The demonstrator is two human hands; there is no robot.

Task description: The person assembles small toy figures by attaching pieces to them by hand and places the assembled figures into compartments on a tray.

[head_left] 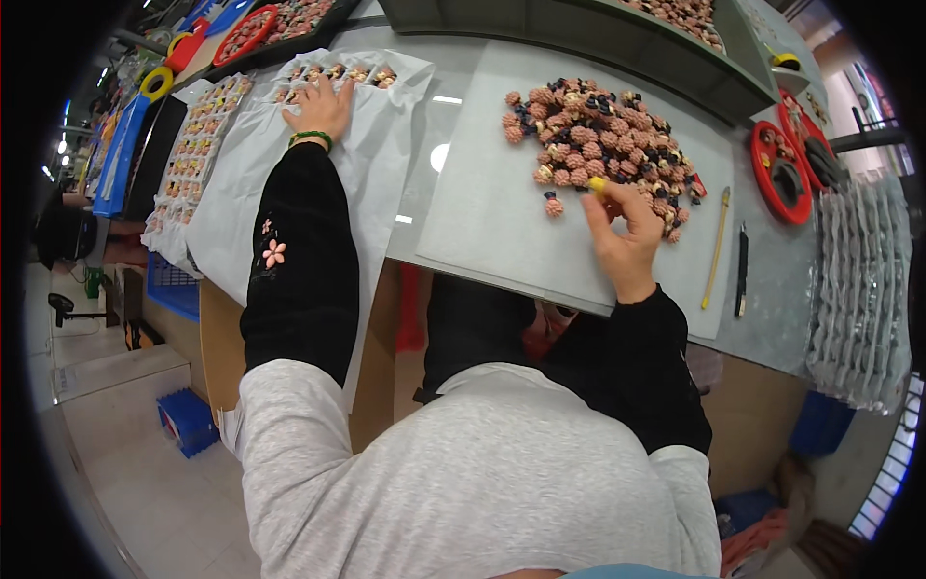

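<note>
My left hand (322, 108) lies flat, fingers spread, on a white paper sheet (376, 154) beside a tray of small pink pieces in rows (333, 75). A green bracelet (311, 138) circles that wrist. My right hand (625, 230) reaches into a pile of small pink and dark pieces (603, 145) on a grey mat (502, 212). Its fingertips pinch a small yellow piece (598, 184) at the pile's near edge. One pink piece (553, 206) lies apart, just left of that hand.
A yellow stick (716, 246) and a dark pen (741, 270) lie right of the mat. Red round trays (781, 174) sit at the far right, above a stack of grey moulded trays (858, 280). More filled trays (198, 135) line the left. A grey bin (617, 34) stands behind.
</note>
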